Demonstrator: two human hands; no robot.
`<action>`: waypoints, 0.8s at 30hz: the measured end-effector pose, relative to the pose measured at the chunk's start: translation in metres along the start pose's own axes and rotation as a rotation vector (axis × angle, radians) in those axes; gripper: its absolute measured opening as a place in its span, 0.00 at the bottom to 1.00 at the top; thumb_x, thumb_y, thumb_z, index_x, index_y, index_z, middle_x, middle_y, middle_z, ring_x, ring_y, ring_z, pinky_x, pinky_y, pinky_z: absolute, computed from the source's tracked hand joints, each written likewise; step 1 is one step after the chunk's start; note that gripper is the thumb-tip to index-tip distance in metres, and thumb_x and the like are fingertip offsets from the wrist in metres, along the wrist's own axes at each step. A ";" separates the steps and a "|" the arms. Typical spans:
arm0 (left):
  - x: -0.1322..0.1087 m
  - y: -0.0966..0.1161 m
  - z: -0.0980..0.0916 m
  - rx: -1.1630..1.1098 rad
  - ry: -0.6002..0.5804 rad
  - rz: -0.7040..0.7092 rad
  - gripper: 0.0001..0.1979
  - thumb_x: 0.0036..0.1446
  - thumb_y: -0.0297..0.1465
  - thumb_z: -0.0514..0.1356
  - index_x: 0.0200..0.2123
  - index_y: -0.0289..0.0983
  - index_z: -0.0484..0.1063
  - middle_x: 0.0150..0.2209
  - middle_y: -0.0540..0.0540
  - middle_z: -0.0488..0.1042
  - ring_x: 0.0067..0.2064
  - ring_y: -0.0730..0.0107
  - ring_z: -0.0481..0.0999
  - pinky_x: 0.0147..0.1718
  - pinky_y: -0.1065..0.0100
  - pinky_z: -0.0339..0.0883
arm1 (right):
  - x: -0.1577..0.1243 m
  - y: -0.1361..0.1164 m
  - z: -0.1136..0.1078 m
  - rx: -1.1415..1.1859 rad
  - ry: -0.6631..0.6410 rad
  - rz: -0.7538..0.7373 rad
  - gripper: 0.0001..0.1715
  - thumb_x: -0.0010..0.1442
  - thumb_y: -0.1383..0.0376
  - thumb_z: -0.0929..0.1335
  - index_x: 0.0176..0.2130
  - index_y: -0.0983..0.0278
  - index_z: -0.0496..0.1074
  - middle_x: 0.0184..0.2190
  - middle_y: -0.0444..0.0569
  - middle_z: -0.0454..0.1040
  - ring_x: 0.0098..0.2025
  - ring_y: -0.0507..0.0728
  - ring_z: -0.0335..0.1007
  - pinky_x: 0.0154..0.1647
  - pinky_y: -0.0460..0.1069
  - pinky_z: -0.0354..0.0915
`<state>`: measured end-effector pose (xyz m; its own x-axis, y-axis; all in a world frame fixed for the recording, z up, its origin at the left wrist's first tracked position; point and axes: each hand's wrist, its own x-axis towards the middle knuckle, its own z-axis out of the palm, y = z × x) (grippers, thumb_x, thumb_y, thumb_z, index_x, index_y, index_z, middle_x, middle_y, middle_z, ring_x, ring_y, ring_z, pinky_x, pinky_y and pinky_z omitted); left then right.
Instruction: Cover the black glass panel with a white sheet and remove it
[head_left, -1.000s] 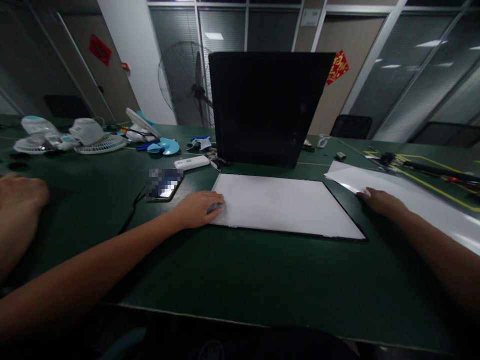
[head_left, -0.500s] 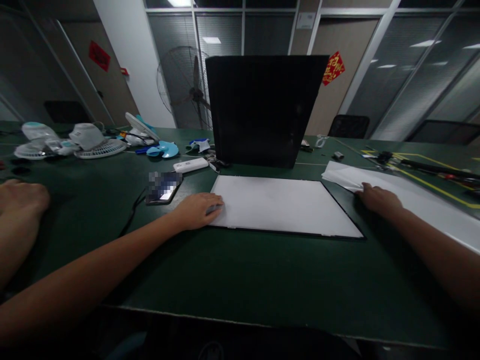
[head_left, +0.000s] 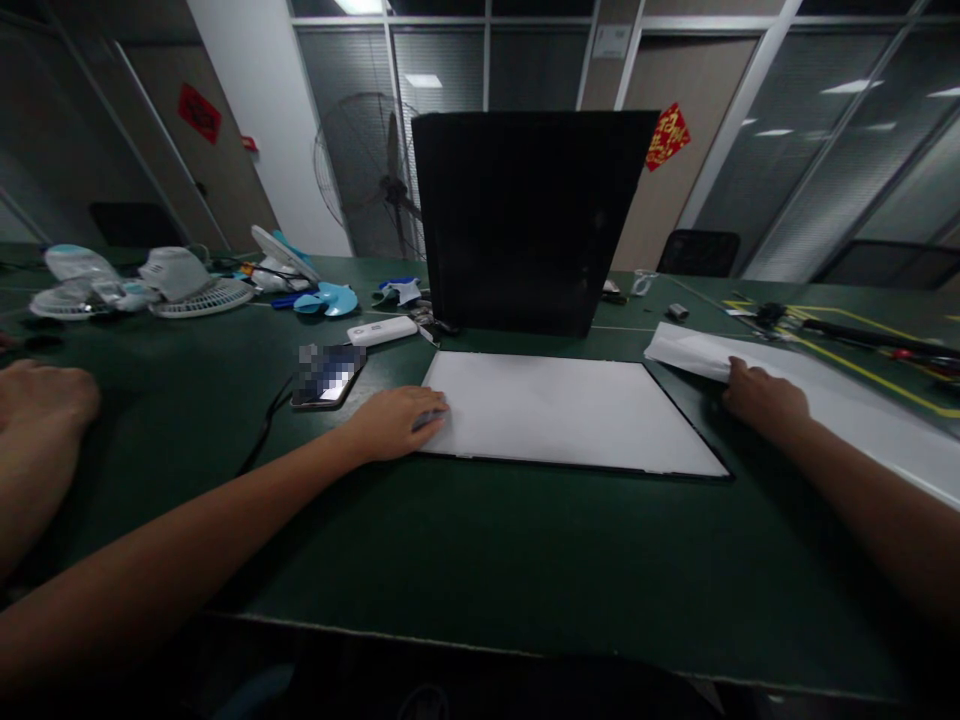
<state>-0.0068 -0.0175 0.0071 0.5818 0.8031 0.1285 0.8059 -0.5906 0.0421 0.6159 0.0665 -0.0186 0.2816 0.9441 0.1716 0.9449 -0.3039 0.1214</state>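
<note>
A flat white panel (head_left: 555,410) with a thin black edge lies on the green table (head_left: 525,560). My left hand (head_left: 401,420) rests on the panel's left end, its fingers close together over something small and greyish that I cannot make out. To the right, my right hand (head_left: 765,395) is at the near edge of white sheets (head_left: 840,375), with the index finger touching them and the other fingers curled. Whether the sheet is pinched is hidden. Behind the panel stands a large black screen-like board (head_left: 532,220).
A phone (head_left: 330,375) and a white stick-shaped device (head_left: 382,330) lie left of the panel. White fan parts (head_left: 180,280) and a blue fan blade (head_left: 326,299) sit farther back. Another person's hand (head_left: 49,400) rests at the far left. Cables (head_left: 772,318) lie at the right.
My right hand has shifted slightly right along the white sheets, and their near left edge looks flatter. My left hand and the panel have stayed in place.
</note>
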 end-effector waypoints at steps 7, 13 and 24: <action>-0.001 -0.002 0.002 0.000 0.006 -0.002 0.24 0.71 0.45 0.51 0.60 0.40 0.76 0.64 0.42 0.74 0.64 0.50 0.74 0.63 0.46 0.67 | -0.006 -0.013 -0.015 -0.087 -0.057 -0.028 0.34 0.71 0.51 0.59 0.64 0.69 0.69 0.54 0.75 0.73 0.52 0.72 0.74 0.44 0.59 0.62; -0.001 0.001 -0.001 0.010 -0.001 -0.002 0.24 0.71 0.44 0.51 0.60 0.39 0.75 0.64 0.41 0.73 0.64 0.51 0.74 0.63 0.48 0.67 | -0.014 -0.023 -0.021 -0.111 -0.089 -0.079 0.26 0.71 0.62 0.58 0.54 0.67 0.79 0.53 0.72 0.75 0.51 0.70 0.75 0.42 0.58 0.62; -0.002 -0.003 0.004 0.012 0.011 0.006 0.25 0.72 0.46 0.50 0.60 0.41 0.75 0.64 0.43 0.73 0.64 0.52 0.74 0.63 0.48 0.66 | -0.034 -0.030 -0.056 -0.092 0.104 0.088 0.37 0.75 0.53 0.50 0.56 0.69 0.77 0.48 0.71 0.76 0.47 0.70 0.76 0.38 0.56 0.58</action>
<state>-0.0098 -0.0167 0.0033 0.5857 0.7984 0.1398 0.8035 -0.5946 0.0293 0.5683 0.0366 0.0264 0.3392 0.8964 0.2852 0.8969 -0.3997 0.1895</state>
